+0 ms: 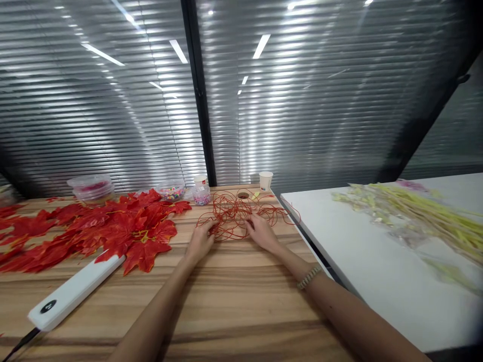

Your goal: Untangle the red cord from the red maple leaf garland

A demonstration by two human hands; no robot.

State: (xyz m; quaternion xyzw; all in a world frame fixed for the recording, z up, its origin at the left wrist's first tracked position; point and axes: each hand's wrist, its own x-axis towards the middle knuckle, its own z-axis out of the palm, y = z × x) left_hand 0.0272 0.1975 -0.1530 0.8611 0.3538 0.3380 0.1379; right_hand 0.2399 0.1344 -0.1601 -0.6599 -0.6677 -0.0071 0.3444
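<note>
A loose tangle of thin red wire (236, 213) lies on the wooden table (234, 296). My left hand (200, 241) rests at its near left edge with the fingers curled on some strands. At the tangle's near right edge, my right hand (261, 232) has its fingers pinched on the wire. A beaded bracelet (308, 277) circles my right wrist.
Red fabric maple leaves (94, 229) cover the table's left side, partly over a white power strip (73, 291). Plastic tubs of beads (171, 191), a lidded tub (90, 187) and two paper cups (265, 180) stand at the back. A white table (377, 261) with yellow-green stems (426, 213) adjoins on the right.
</note>
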